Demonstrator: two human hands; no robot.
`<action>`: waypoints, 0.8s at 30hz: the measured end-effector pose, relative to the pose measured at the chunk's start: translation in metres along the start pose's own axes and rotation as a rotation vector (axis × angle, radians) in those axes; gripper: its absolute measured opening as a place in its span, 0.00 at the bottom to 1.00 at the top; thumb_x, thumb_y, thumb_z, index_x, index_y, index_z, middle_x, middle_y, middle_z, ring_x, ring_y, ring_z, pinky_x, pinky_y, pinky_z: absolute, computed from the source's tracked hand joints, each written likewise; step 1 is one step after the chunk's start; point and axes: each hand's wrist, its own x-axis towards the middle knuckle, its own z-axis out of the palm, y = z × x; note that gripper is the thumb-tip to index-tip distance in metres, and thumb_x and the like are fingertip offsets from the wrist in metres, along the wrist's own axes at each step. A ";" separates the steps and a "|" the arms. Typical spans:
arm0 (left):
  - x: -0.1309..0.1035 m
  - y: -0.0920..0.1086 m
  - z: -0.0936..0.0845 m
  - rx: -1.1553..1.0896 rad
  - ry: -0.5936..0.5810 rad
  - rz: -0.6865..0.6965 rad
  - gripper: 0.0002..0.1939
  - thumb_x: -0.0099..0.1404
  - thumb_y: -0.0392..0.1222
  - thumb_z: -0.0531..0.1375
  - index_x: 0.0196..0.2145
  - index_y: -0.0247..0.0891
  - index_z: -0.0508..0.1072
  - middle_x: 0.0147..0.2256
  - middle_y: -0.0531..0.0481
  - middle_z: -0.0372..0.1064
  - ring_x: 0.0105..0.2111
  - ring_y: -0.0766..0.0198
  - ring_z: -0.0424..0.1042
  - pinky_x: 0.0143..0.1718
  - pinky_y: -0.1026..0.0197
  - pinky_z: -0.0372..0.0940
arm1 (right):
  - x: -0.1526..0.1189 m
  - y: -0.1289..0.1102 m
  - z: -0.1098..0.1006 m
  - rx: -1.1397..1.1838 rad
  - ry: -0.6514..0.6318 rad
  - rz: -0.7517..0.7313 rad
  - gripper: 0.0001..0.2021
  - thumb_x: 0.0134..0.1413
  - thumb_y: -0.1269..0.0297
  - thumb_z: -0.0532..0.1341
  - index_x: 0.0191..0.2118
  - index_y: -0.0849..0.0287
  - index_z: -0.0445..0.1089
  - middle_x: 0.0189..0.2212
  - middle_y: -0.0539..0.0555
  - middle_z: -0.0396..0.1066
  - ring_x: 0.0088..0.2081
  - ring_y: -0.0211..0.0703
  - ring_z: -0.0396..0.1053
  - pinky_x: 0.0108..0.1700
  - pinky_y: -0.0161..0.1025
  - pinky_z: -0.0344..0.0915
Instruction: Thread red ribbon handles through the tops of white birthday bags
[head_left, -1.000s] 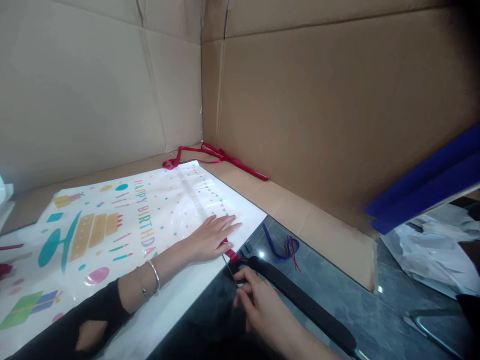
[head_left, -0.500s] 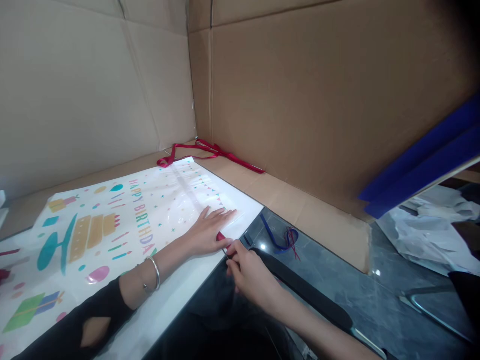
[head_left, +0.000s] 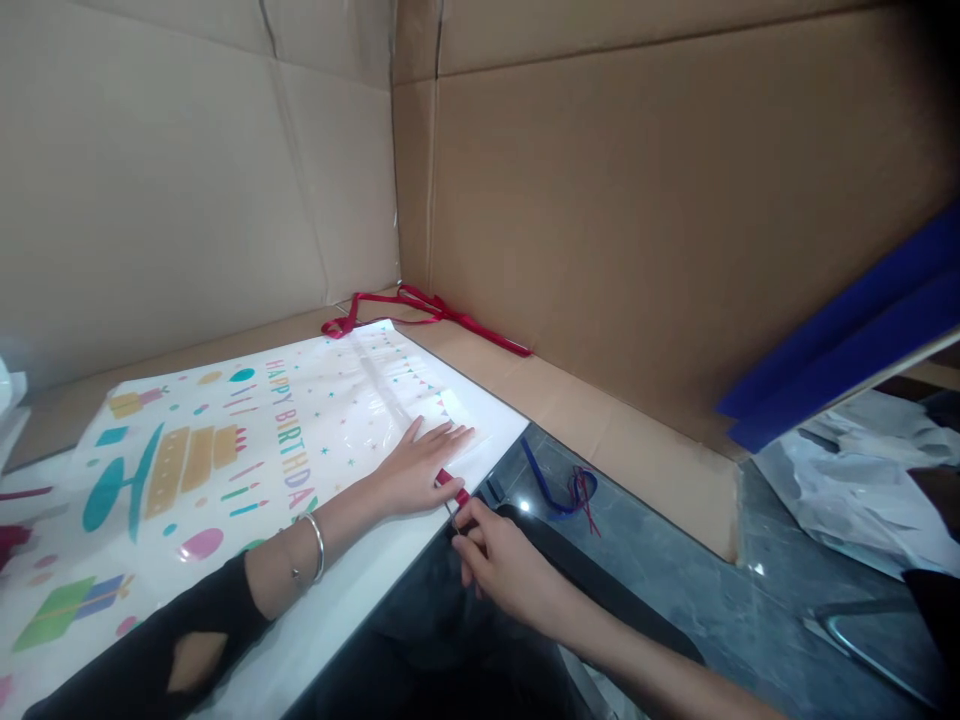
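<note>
My left hand point(head_left: 420, 462) lies flat with fingers stretched out on a clear plastic-like sheet printed with "HAPPY BIRTHDAY", a cake and balloons point(head_left: 195, 465). Its thumb rests across a short piece of red ribbon point(head_left: 444, 478) at the near edge of the white tabletop point(head_left: 375, 560). Just beyond that edge, my right hand point(head_left: 487, 545) is closed in a pinch on the end of this ribbon. A thin dark strip or line shows beside the pinch; what it is I cannot make out.
Cardboard walls point(head_left: 637, 220) close in the back and right. A long red ribbon point(head_left: 465, 318) lies in the far corner. Blue ribbon and red strings point(head_left: 562, 495) lie on the floor point(head_left: 645, 530), beside a dark padded seat edge point(head_left: 600, 580). White bags point(head_left: 862, 490) lie at right.
The view has shifted slightly. My right hand has moved a little down and away from my left thumb, and more red ribbon shows between them. My left hand stays flat.
</note>
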 end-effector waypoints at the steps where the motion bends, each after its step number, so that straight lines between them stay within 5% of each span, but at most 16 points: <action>1: 0.000 0.000 0.001 0.000 0.008 0.004 0.34 0.65 0.50 0.50 0.65 0.43 0.43 0.63 0.49 0.46 0.64 0.57 0.43 0.63 0.45 0.29 | -0.004 0.002 -0.002 0.041 -0.075 0.035 0.04 0.58 0.73 0.50 0.38 0.59 0.56 0.20 0.46 0.65 0.18 0.32 0.60 0.21 0.28 0.57; 4: -0.001 -0.001 0.002 0.000 0.019 0.016 0.33 0.65 0.50 0.49 0.64 0.43 0.43 0.63 0.49 0.46 0.64 0.57 0.43 0.63 0.45 0.29 | -0.030 0.015 -0.009 0.107 -0.380 0.167 0.06 0.54 0.75 0.50 0.36 0.60 0.60 0.23 0.47 0.67 0.19 0.31 0.62 0.20 0.26 0.54; 6: -0.001 -0.001 0.002 0.001 0.013 0.022 0.32 0.65 0.49 0.49 0.64 0.43 0.44 0.63 0.49 0.45 0.64 0.57 0.43 0.63 0.45 0.28 | -0.041 0.022 -0.010 0.104 -0.435 0.177 0.07 0.49 0.78 0.52 0.34 0.61 0.64 0.23 0.48 0.68 0.22 0.30 0.63 0.21 0.25 0.53; 14: -0.002 0.000 0.002 0.007 -0.003 0.023 0.34 0.64 0.49 0.51 0.64 0.43 0.43 0.64 0.49 0.45 0.64 0.57 0.41 0.63 0.46 0.31 | 0.007 0.007 0.012 0.375 -0.099 0.069 0.04 0.57 0.72 0.50 0.36 0.61 0.60 0.20 0.44 0.60 0.19 0.30 0.59 0.22 0.28 0.57; 19: -0.003 -0.001 0.002 -0.005 0.015 0.043 0.33 0.65 0.50 0.50 0.64 0.43 0.44 0.64 0.49 0.45 0.64 0.56 0.42 0.63 0.46 0.32 | -0.016 0.014 0.000 0.296 -0.526 0.172 0.04 0.56 0.68 0.53 0.35 0.63 0.63 0.19 0.46 0.62 0.19 0.29 0.56 0.22 0.26 0.51; 24: -0.003 -0.001 0.001 -0.030 0.011 0.033 0.33 0.65 0.50 0.51 0.64 0.43 0.45 0.63 0.48 0.46 0.64 0.56 0.42 0.63 0.46 0.32 | 0.008 0.010 -0.001 0.313 -0.150 0.058 0.08 0.60 0.62 0.50 0.31 0.59 0.56 0.17 0.42 0.55 0.16 0.30 0.54 0.22 0.29 0.53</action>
